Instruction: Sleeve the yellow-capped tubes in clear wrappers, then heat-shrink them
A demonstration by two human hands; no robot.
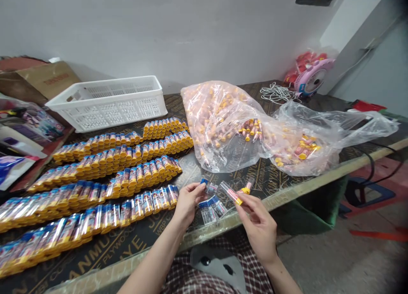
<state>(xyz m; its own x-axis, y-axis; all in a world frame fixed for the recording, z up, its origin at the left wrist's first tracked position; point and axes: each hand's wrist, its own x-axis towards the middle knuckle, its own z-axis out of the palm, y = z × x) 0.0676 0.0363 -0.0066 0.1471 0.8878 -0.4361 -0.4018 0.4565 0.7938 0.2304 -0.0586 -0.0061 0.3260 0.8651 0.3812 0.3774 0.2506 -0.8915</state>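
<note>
Near the table's front edge, my left hand (187, 202) pinches a small clear plastic sleeve (209, 187) with a blue end. My right hand (259, 228) grips a clear tube (230, 192) by its yellow cap; pink and red show inside the tube, and its far end points at the sleeve without clearly touching it. Just beyond the right fingers lies another yellow-capped piece (247, 187). Several flat clear sleeves with blue ends (212, 210) lie on the table below my left fingertips. Stacked rows of blue-and-yellow filled tubes (140, 204) stretch out on the left.
A large clear bag (219, 111) of yellow-capped pieces spreads across the table's middle and right. Behind the rows stands a white plastic basket (117, 109), beside a cardboard box (44, 83). A pink fan (314, 78) and a coiled white cable (277, 93) sit at the back right.
</note>
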